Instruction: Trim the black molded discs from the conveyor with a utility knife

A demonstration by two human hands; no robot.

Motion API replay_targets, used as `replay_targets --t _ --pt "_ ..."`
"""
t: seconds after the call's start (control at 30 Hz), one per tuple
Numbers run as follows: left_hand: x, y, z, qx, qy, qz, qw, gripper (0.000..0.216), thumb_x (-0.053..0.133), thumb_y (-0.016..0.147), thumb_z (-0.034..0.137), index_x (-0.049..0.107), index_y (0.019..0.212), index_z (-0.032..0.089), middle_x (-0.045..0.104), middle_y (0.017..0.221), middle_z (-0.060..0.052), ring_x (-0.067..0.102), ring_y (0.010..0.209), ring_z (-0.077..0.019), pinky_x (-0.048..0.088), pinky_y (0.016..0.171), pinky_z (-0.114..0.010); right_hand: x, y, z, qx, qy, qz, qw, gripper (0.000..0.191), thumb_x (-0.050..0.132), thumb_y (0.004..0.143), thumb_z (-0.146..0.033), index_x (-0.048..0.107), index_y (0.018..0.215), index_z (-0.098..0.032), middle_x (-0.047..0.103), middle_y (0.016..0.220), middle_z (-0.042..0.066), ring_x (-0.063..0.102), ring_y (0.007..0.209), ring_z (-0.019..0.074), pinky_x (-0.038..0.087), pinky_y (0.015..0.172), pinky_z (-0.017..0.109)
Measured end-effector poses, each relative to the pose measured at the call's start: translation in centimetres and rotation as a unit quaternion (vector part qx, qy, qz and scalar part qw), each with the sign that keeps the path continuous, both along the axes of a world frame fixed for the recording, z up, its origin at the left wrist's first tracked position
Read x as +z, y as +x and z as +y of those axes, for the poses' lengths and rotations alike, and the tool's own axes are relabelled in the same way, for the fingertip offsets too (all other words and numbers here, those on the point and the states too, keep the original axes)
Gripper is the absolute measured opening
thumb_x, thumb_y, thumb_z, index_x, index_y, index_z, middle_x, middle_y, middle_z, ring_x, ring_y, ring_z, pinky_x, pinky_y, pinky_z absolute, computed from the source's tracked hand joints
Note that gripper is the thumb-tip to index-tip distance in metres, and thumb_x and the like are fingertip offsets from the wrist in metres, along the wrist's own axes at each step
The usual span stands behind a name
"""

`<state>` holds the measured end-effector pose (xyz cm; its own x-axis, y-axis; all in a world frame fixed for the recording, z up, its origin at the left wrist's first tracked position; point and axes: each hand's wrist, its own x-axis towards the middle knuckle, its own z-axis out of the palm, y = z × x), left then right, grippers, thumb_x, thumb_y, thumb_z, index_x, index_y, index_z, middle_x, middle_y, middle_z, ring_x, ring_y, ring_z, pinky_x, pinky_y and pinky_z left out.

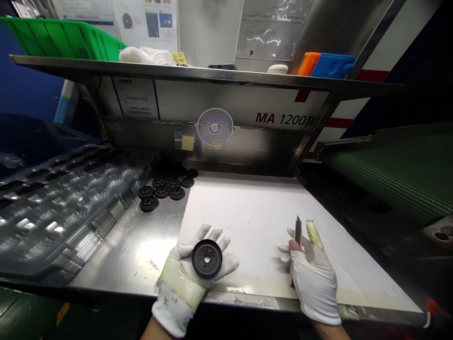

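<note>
My left hand (182, 269), in a white glove with yellowish tape around the palm and wrist, is turned palm up with fingers spread. On it rests a black round disc (207, 258) with a raised rim, a centre hole and smaller holes around that. My right hand (313, 278), gloved too and with a taped fingertip, closes around a utility knife (298, 231) whose blade points up and away. Most of the knife's handle is hidden by the hand. Several similar black ribbed discs (162, 191) sit on the metal table at the left.
White paper (244, 212) covers the table's middle. Stacked clear plastic trays (116, 208) stand at the left, a few pockets holding black discs. A small fan (214, 126) hangs below the metal shelf (212, 74), which bears a green bin (63, 40). A green ribbed conveyor (392, 170) is at the right.
</note>
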<state>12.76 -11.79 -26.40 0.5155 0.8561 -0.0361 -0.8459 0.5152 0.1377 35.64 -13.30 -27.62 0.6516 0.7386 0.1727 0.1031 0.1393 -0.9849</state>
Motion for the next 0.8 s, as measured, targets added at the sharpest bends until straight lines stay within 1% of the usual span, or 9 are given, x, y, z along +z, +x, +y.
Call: replay_targets --t 0.03,0.1,0.17,0.2,0.33,0.43,0.57,0.7,0.8 --pt "0.2 0.1 0.0 0.006 0.0 0.006 1.0 0.052 0.041 0.072 0.017 0.047 0.124 0.018 0.046 0.132 -0.013 0.028 0.127 -0.0351 0.02 0.098 -0.066 0.1 0.1 0.0 -0.006 0.002 0.009 1.0 0.056 0.06 0.077 -0.037 0.04 0.129 -0.034 0.058 0.116 0.001 0.059 0.066 0.0096 0.049 0.05 0.021" --pt "0.4 0.2 -0.1 0.016 -0.008 0.011 1.0 0.052 0.042 0.07 0.015 0.048 0.122 0.016 0.049 0.129 -0.014 0.029 0.127 -0.0354 0.02 0.097 -0.067 0.0 0.4 0.2 -0.015 -0.008 0.013 1.0 0.051 0.062 0.076 -0.037 0.047 0.124 -0.031 0.059 0.114 0.001 0.059 0.064 0.0084 0.048 0.046 0.018" --pt "0.6 0.3 -0.1 0.018 -0.015 0.008 1.0 0.053 0.042 0.071 0.016 0.046 0.123 0.016 0.048 0.13 -0.014 0.029 0.127 -0.0348 0.021 0.097 -0.066 -0.5 0.9 0.4 -0.021 -0.026 0.009 0.999 0.043 0.06 0.076 -0.04 0.055 0.117 -0.026 0.061 0.109 0.002 0.058 0.063 0.0081 0.049 0.047 0.017" --pt "0.6 0.2 -0.2 0.017 -0.016 0.008 1.0 0.054 0.042 0.071 0.016 0.045 0.124 0.017 0.047 0.13 -0.014 0.029 0.127 -0.0347 0.021 0.098 -0.066 -0.7 1.2 0.5 -0.02 -0.034 0.006 0.999 0.042 0.059 0.077 -0.041 0.056 0.115 -0.024 0.062 0.106 0.002 0.058 0.063 0.0083 0.05 0.049 0.018" --pt "0.1 0.0 -0.5 0.013 -0.005 0.012 1.0 0.056 0.041 0.072 0.016 0.041 0.128 0.017 0.043 0.134 -0.015 0.029 0.127 -0.0356 0.02 0.098 -0.066 -1.2 2.2 0.6 -0.007 -0.042 0.038 0.998 0.043 0.055 0.078 -0.04 0.053 0.118 -0.025 0.062 0.104 0.002 0.061 0.067 0.0111 0.053 0.053 0.021" --pt "-0.4 0.0 -0.7 -0.002 0.011 -0.002 1.0 0.056 0.039 0.074 0.016 0.039 0.13 0.02 0.04 0.137 -0.013 0.026 0.128 -0.0341 0.019 0.099 -0.064 -1.1 2.5 0.5 0.006 -0.032 0.088 0.996 0.045 0.052 0.078 -0.03 0.05 0.122 -0.027 0.061 0.106 0.002 0.063 0.074 0.0142 0.055 0.055 0.023" --pt "-0.5 -0.1 -0.7 -0.014 0.029 -0.014 0.999 0.054 0.039 0.074 0.018 0.043 0.128 0.018 0.041 0.136 -0.012 0.023 0.13 -0.0333 0.016 0.101 -0.063 -0.9 2.3 0.4 0.028 -0.004 0.122 0.992 0.048 0.053 0.075 -0.023 0.049 0.122 -0.028 0.058 0.114 0.001 0.063 0.083 0.0158 0.056 0.06 0.024" --pt "-0.1 -0.1 -0.6 -0.018 0.041 -0.003 0.999 0.049 0.038 0.076 0.019 0.05 0.123 0.019 0.042 0.135 -0.01 0.022 0.13 -0.0329 0.012 0.101 -0.064 -0.8 2.3 0.2 0.036 0.005 0.127 0.991 0.047 0.056 0.076 -0.029 0.048 0.123 -0.029 0.056 0.119 0.001 0.062 0.088 0.0166 0.057 0.061 0.025" --pt "0.2 0.0 -0.8 -0.014 0.048 0.009 0.999 0.047 0.035 0.077 0.019 0.052 0.121 0.021 0.041 0.136 -0.009 0.021 0.131 -0.0324 0.011 0.101 -0.063 -0.8 2.4 0.3 0.019 -0.02 0.1 0.995 0.048 0.056 0.078 -0.038 0.048 0.124 -0.029 0.057 0.116 0.002 0.062 0.084 0.0167 0.056 0.058 0.025"
